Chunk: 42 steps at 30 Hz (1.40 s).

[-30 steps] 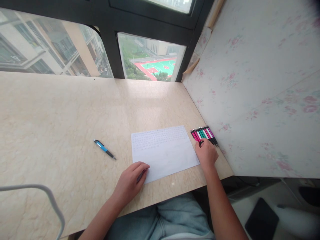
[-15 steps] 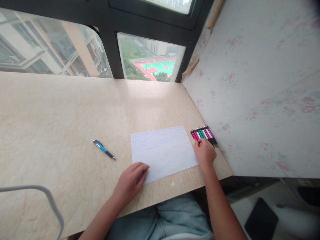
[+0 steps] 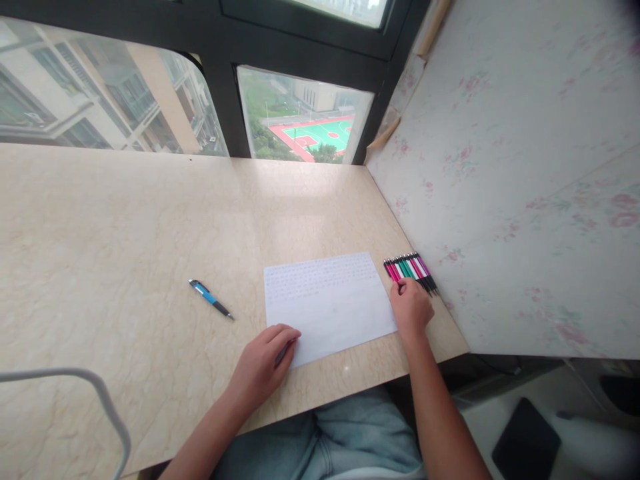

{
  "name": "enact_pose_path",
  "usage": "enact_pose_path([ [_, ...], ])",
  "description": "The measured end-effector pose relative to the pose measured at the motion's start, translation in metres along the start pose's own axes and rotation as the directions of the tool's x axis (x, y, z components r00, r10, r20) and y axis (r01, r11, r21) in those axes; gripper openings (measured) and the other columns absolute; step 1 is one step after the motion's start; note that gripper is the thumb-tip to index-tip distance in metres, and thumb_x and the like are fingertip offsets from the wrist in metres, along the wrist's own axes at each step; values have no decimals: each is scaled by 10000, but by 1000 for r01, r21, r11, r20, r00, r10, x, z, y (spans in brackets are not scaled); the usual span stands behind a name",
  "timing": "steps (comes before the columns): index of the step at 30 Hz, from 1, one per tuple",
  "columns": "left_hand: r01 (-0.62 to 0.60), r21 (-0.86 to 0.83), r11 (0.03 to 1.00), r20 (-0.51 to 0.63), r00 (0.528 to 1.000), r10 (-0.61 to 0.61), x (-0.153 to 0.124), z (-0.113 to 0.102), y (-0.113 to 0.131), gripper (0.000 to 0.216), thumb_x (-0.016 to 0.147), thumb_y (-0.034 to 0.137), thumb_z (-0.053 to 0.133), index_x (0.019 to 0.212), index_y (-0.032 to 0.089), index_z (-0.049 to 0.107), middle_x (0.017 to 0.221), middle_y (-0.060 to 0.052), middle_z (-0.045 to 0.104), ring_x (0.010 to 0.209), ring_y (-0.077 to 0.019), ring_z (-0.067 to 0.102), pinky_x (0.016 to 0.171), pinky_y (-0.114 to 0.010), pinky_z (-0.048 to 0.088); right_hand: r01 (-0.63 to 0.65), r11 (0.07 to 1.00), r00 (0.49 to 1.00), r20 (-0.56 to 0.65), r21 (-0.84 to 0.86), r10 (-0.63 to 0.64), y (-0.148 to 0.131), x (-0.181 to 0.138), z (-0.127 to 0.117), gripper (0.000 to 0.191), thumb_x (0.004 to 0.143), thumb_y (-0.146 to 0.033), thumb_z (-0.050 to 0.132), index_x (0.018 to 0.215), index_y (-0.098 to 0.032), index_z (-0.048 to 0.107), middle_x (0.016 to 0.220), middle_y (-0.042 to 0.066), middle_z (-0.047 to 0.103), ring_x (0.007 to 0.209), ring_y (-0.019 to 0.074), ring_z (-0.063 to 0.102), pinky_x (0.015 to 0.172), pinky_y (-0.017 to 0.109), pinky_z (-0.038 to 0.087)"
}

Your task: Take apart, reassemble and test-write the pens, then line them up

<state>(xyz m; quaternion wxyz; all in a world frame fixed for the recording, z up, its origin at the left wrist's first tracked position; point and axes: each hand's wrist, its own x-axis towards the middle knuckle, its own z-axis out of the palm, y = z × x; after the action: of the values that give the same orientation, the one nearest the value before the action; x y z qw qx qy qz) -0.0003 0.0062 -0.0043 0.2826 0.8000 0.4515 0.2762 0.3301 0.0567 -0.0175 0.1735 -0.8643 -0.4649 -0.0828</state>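
Observation:
A sheet of paper with handwritten lines across its upper part lies on the tabletop. My left hand rests at its lower left corner, fingers curled round a dark slim pen that is mostly hidden. Beyond the paper's right edge, several pens in pink, white, green and purple lie side by side in a row. My right hand is closed at the near left end of that row, thumb and finger pinching a pink pen. Left of the paper lies a blue pen, apart from both hands.
A flowered wall rises along the right edge of the marbled tabletop. A dark window frame borders the back. At the lower left a grey cable loops over the table.
The view has shifted very slightly. Both hands, the paper and the pens keep practically the same places.

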Motion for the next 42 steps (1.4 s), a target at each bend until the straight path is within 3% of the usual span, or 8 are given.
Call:
enact_pose_path([
  [7,-16,-30,999,-21,1000,15,-1,-1,2,178,905,153,488,998,210,629,956,-59,687,866,-178,657,776,-294,525,22,998,1000,-11,66,-22,-5,-4,-14,195,852,-307,567,963,-176,659,782,45,660,685,189,540,556,279,223],
  [12,-21,-76,997,-70,997,16,-5,-2,6,223,889,108,469,1011,207,628,954,-68,689,886,-178,646,796,-301,523,300,891,946,13,342,-324,-42,-25,-25,195,864,-303,534,922,-160,652,760,50,646,709,194,567,648,287,372],
  [16,-22,-54,998,-75,997,18,-6,-1,7,246,870,92,469,1020,202,630,948,-77,695,876,-192,649,773,-318,530,441,660,745,161,608,-647,-122,-57,-40,143,899,-243,503,905,-187,634,827,33,662,667,149,568,695,273,438],
  [21,-44,99,994,-45,998,49,-12,11,-2,264,791,110,519,1012,175,648,951,-138,722,885,-312,678,739,-440,555,626,580,436,383,522,-814,-227,-102,-51,264,884,-402,586,990,-164,629,974,115,678,896,244,632,714,332,490],
  [29,-12,64,998,-79,997,17,-14,10,-9,416,757,115,518,1152,196,618,1114,-153,707,1005,-393,661,810,-502,556,741,496,235,518,452,-823,-267,-116,-36,194,920,-213,482,1047,-142,610,964,157,671,825,253,643,617,343,513],
  [35,-58,88,994,-51,997,63,-9,2,2,215,807,115,491,908,181,669,853,-137,713,786,-306,676,663,-415,547,572,578,371,445,582,-815,-235,-94,-41,195,927,-269,481,982,-170,640,853,93,694,769,211,635,667,325,490],
  [39,-48,-22,999,-98,994,45,-7,-4,9,261,869,118,458,1035,200,643,967,-112,689,882,-232,649,767,-363,522,105,510,597,356,854,-719,-193,-77,-36,197,912,-318,506,905,-184,649,813,43,696,747,157,637,717,290,491],
  [42,9,-158,987,-122,992,-28,-5,-9,12,219,903,164,468,1040,205,634,964,-95,685,856,-199,640,764,-328,510,-270,372,656,452,888,-604,-158,-74,-36,204,864,-339,565,967,-176,631,774,38,686,704,163,637,614,268,489],
])
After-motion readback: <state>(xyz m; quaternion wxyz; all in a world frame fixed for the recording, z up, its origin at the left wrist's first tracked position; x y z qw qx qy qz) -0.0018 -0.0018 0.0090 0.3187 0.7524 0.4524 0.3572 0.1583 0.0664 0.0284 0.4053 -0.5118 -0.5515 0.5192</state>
